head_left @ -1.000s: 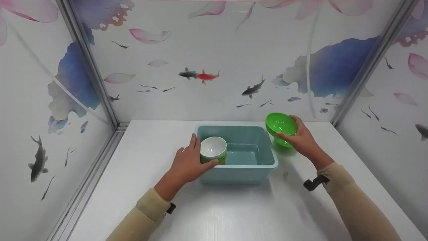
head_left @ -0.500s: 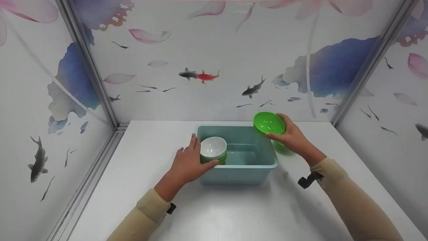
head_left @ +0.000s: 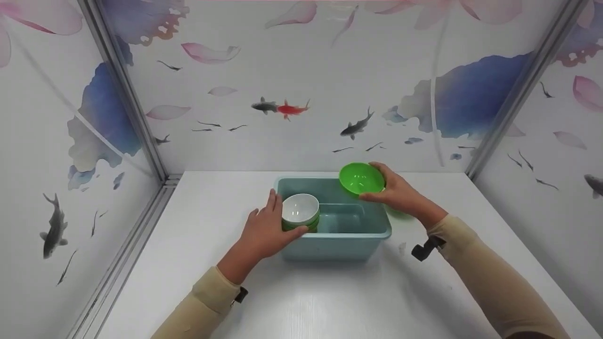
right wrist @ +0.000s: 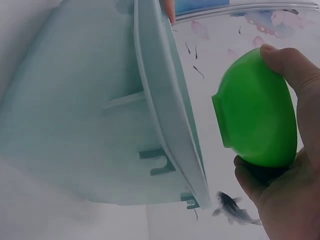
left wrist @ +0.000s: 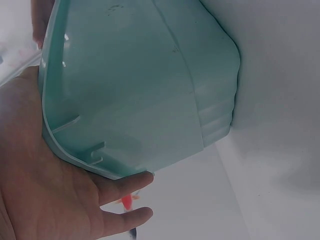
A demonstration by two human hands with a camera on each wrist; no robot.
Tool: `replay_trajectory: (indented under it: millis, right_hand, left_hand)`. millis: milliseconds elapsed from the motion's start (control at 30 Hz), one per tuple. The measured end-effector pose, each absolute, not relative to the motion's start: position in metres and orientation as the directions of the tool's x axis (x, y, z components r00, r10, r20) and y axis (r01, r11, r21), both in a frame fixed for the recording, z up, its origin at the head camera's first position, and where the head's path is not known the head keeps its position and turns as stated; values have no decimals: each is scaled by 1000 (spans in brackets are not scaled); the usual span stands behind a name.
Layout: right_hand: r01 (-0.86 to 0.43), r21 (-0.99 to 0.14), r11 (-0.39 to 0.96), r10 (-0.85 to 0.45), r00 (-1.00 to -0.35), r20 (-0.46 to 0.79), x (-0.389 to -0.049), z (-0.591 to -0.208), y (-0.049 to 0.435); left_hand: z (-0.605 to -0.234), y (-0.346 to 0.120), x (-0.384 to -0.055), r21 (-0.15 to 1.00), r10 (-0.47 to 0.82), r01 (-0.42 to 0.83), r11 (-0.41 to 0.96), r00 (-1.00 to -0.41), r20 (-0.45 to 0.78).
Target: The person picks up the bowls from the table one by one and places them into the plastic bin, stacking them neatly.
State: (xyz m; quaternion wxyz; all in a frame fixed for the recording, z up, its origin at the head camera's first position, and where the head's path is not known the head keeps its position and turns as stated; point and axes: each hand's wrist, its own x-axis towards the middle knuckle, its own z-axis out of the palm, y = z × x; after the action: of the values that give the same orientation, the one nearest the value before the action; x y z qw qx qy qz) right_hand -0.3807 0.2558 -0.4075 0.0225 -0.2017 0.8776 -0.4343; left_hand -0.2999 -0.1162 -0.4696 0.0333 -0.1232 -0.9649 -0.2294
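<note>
A pale blue-green plastic tub [head_left: 330, 247] stands on the white table. My left hand [head_left: 264, 230] rests on its near-left corner, thumb along the front rim; in the left wrist view the palm lies against the rim and the fingers [left wrist: 127, 220] reach out straight. Inside the tub's left side sits a stack of bowls, a white bowl [head_left: 300, 208] on top and green ones below. My right hand [head_left: 400, 193] grips a bright green bowl [head_left: 362, 179] by its side, over the tub's far-right corner. The right wrist view shows the bowl [right wrist: 257, 112] apart from the rim.
Something green [head_left: 399, 213], mostly hidden behind my right hand and wrist, lies on the table [head_left: 301, 301] just right of the tub. White panels printed with fish and petals enclose the back [head_left: 301, 141] and both sides.
My right hand has carried the green bowl leftward from beyond the tub's right side to over its far-right corner. The left hand and the tub have stayed put.
</note>
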Motion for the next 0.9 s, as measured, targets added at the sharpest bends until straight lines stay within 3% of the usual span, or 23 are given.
replay_trajectory:
  millis: [900]
  right_hand:
    - [-422,-740,524,-572,-818,62,-409,-396,206]
  left_hand:
    - [-468,-116,-299,451,217,240,860,-971,104]
